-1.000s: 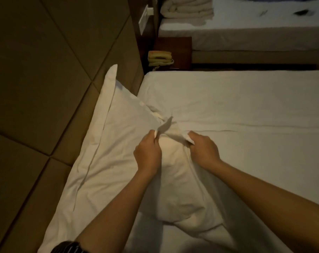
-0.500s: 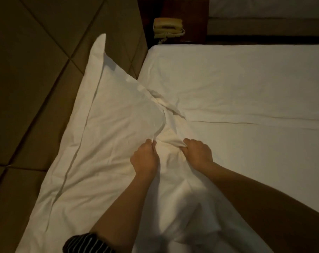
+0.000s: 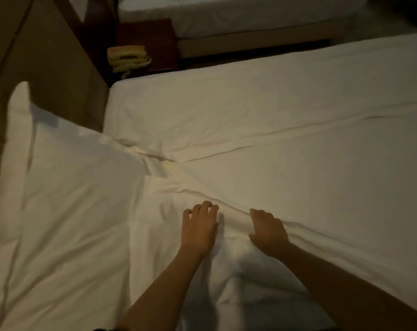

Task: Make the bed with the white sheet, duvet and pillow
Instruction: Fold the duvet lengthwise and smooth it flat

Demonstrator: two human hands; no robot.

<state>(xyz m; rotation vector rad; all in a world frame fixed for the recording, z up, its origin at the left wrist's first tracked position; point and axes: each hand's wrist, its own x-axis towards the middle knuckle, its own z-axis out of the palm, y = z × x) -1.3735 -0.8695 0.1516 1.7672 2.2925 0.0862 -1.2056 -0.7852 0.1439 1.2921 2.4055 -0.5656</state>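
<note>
White pillow (image 3: 83,211) under left hand (image 3: 199,231) fingers (image 3: 206,206); right hand (image 3: 268,231) grips edge.

left hand (image 3: 199,229): bare, dark sleeve edge (image 3: 102,329) at frame bottom | right hand (image 3: 268,231): bare

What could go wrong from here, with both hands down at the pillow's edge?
1. The right hand digs into a fold where the pillow meets the sheet; a tug could drag the sheet and rumple it.
2. The pillow leans up against the headboard; a push from the left hand might slide it askew.
3. The bunched fabric at the pillow's far corner may stay creased if left.
</note>
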